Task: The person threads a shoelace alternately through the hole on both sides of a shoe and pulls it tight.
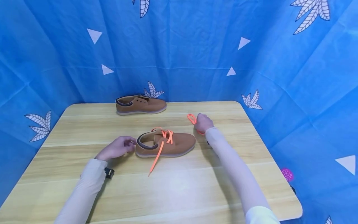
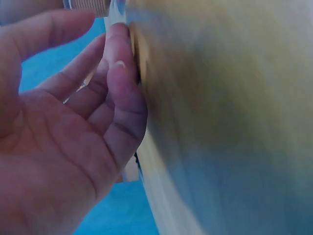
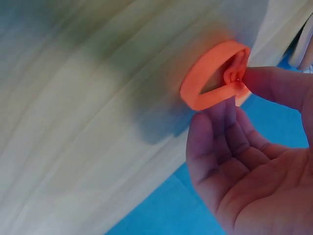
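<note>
Shoe (image 1: 181, 141), the near one, is sitting mid-table, its toe pointing right. At far left, the left hand (image 1: 118, 147) is sitting just beside its heel, fingers loosely bent and gripping nothing; whether a fingertip is touching the heel, I cannot tell. Toward the back edge of the table (image 1: 134, 193), the far shoe (image 1: 155, 107) is pointing the same way, its eyelets showing no lace. On the near one, an orange lace (image 1: 160, 154) is running through the eyelets, one end trailing down the side. Rightmost, past the toe, the right hand (image 1: 203, 123) is pinching a bundled lace (image 3: 210, 73), thumb tip pressing on it, a loop sticking out.

The step in hand seems to be picking up or setting down this spare; which, I cannot tell. If the far shoe is getting it, the next move is probably calling for a secure pinch, then untangling.
</note>
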A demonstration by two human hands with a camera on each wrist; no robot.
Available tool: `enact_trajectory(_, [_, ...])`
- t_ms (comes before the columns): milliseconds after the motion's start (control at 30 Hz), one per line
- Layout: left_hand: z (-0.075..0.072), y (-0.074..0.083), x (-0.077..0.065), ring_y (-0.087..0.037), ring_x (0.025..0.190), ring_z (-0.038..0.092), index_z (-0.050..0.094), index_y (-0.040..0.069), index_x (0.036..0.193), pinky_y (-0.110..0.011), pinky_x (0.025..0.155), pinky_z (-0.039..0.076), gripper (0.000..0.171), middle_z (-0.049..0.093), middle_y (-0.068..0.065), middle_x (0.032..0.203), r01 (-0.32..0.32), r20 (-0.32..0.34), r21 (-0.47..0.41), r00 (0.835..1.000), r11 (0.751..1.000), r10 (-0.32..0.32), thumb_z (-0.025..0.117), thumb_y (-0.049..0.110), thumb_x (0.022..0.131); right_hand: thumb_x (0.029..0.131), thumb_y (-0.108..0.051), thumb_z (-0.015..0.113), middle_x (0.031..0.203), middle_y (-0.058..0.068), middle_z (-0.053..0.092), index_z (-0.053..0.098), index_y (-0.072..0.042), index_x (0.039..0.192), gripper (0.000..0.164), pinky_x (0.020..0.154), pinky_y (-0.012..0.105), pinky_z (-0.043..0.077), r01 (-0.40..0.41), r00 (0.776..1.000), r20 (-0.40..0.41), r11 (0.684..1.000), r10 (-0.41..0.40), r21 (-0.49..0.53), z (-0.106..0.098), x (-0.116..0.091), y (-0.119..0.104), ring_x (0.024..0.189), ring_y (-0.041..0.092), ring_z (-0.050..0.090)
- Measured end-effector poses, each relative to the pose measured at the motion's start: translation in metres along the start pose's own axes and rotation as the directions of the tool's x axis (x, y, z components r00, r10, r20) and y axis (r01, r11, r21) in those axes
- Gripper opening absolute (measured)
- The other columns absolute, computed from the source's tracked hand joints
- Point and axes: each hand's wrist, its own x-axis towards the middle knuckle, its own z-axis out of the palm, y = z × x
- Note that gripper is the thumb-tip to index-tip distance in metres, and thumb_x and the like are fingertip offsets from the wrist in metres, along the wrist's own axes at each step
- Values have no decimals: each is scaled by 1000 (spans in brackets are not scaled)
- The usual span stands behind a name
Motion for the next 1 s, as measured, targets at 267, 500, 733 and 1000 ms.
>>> enact_trajectory(267, [7, 8, -5, -19, 79, 59, 59, 0, 135, -27, 60, 52, 55, 65, -12, 102, -80, 75, -18, 994, 997, 81, 79, 5, 84, 93, 1, 63, 131, 23, 64, 55, 5, 140, 48, 103, 49, 52, 356, 926, 89, 928, -366, 110, -20, -49, 10, 112, 36, 63])
enact_trajectory(500, [12, 8, -4, -17, 79, 56, 64, 9, 123, -26, 64, 47, 56, 65, -6, 95, -85, 10, 56, 996, 995, 85, 91, 27, 78, 78, -10, 89, 146, 16, 54, 45, 1, 150, 85, 92, 35, 56, 443, 822, 266, 859, -503, 255, -20, -86, 5, 103, 23, 67])
enact_trajectory(733, [12, 11, -4, -17, 79, 55, 64, 6, 119, -25, 64, 46, 54, 65, -7, 91, -105, -7, 89, 994, 990, 106, 92, 27, 78, 74, -18, 94, 128, 10, 67, 61, -3, 136, 72, 83, 28, 56, 492, 824, 192, 841, -533, 223, -7, -85, 2, 90, 14, 66])
enact_trajectory(1000, [8, 10, 3, -17, 77, 56, 64, 9, 114, -26, 63, 46, 45, 65, -5, 91, -74, -14, 109, 997, 991, 76, 90, 25, 81, 79, -19, 91, 130, 8, 68, 61, -5, 138, 68, 87, 31, 56, 489, 829, 195, 849, -524, 201, -5, -73, 2, 93, 14, 67])
